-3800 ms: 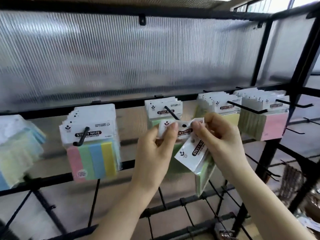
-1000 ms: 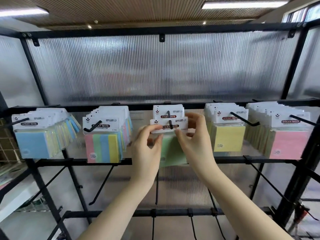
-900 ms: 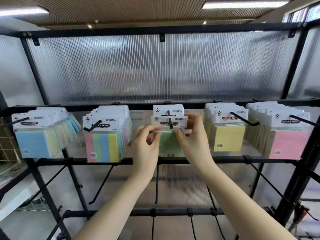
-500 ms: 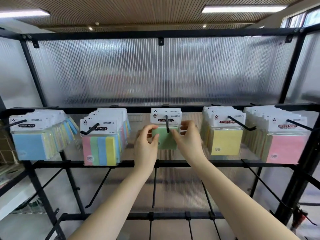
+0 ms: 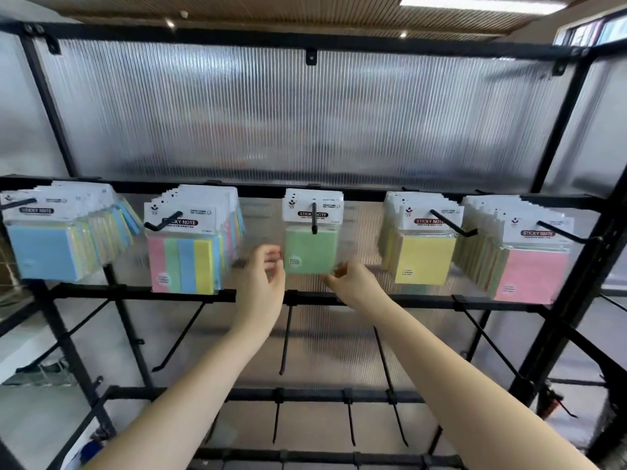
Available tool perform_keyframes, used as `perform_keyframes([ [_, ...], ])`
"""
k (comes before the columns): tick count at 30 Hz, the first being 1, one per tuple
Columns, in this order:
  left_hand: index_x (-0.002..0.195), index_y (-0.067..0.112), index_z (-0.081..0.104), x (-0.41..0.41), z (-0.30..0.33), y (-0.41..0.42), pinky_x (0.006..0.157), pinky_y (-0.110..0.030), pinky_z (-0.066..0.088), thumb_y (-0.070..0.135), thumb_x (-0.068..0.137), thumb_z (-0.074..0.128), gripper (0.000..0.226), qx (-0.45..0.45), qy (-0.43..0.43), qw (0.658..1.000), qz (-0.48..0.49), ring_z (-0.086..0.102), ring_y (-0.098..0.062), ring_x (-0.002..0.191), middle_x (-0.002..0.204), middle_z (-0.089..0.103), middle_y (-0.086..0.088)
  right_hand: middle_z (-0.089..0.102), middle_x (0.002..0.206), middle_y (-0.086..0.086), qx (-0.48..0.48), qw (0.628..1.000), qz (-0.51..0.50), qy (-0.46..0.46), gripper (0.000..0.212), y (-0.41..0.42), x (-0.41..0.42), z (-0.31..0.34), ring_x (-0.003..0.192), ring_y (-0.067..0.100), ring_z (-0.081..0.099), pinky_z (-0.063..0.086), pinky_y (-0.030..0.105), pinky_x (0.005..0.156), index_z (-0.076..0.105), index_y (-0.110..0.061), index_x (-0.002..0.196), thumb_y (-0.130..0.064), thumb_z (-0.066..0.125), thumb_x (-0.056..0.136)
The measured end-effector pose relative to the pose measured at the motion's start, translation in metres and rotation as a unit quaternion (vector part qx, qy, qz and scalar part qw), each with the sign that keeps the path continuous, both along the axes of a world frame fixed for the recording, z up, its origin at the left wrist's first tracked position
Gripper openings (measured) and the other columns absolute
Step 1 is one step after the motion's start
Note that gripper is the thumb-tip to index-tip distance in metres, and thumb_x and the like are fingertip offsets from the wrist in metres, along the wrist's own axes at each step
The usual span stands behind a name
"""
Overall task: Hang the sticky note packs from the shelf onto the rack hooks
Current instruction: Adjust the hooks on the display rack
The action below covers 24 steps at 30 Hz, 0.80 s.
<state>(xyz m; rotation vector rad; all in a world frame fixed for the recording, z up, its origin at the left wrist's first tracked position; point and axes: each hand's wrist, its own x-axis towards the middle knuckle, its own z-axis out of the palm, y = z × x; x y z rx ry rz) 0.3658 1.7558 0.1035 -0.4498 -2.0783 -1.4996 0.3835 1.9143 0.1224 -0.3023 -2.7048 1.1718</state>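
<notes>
Motion blur softens both hands and the print on the packs, and the blue packs (image 5: pixel 42 252) at far left are cut off by the frame edge. The green pack (image 5: pixel 310 251) hangs on the middle hook (image 5: pixel 314 220) of the rack (image 5: pixel 142 296), between striped packs (image 5: pixel 181 264) and yellow packs (image 5: pixel 425 257). The left hand (image 5: pixel 263 276) has a loosely curled grip at the pack's lower left corner, the right hand (image 5: pixel 349 281) at its lower right; whether either pinches it cannot be told.
</notes>
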Motion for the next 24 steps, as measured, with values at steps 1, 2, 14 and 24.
perform_keyframes([
  [1,0.111,0.007,0.057,0.003,-0.003,-0.004,0.075,-0.005,0.041,0.005,0.095,0.05,0.018,-0.012,-0.011,1.0,0.0,0.057,-0.01,0.094,0.103,0.058,0.003,0.061,0.087,0.006,0.011,1.0,0.01,-0.02,0.028,-0.002,0.001,-0.002,0.087,0.027,0.061,0.047,0.035,0.073,0.057,-0.004,0.102,-0.03,0.057,0.093],
  [2,0.108,0.008,0.058,0.005,-0.006,-0.008,0.075,-0.007,0.041,0.006,0.096,0.05,0.016,-0.03,-0.021,0.999,-0.003,0.056,-0.01,0.093,0.101,0.059,0.003,0.064,0.088,0.009,0.012,0.999,0.016,-0.034,0.028,-0.006,0.003,-0.004,0.089,0.03,0.063,0.05,0.037,0.076,0.06,-0.002,0.103,-0.027,0.055,0.093],
  [14,0.089,0.034,0.056,0.025,-0.038,-0.118,0.071,-0.017,0.042,0.019,0.095,0.053,0.017,-0.253,-0.138,0.952,-0.104,0.057,-0.002,0.087,0.09,0.06,0.016,0.071,0.086,0.013,0.003,0.997,0.031,-0.064,0.024,-0.104,0.023,-0.03,0.073,0.022,0.062,0.054,0.036,0.071,0.064,-0.003,0.096,-0.023,0.05,0.093],
  [24,0.102,0.031,0.061,0.05,-0.039,-0.282,0.083,-0.024,0.049,0.025,0.097,0.05,0.013,-0.254,-0.145,0.955,-0.058,0.058,-0.002,0.094,0.099,0.061,0.016,0.069,0.095,0.016,0.048,0.99,0.125,-0.052,0.025,-0.267,0.038,-0.03,0.079,0.028,0.061,0.053,0.037,0.076,0.064,-0.003,0.095,-0.021,0.047,0.094],
])
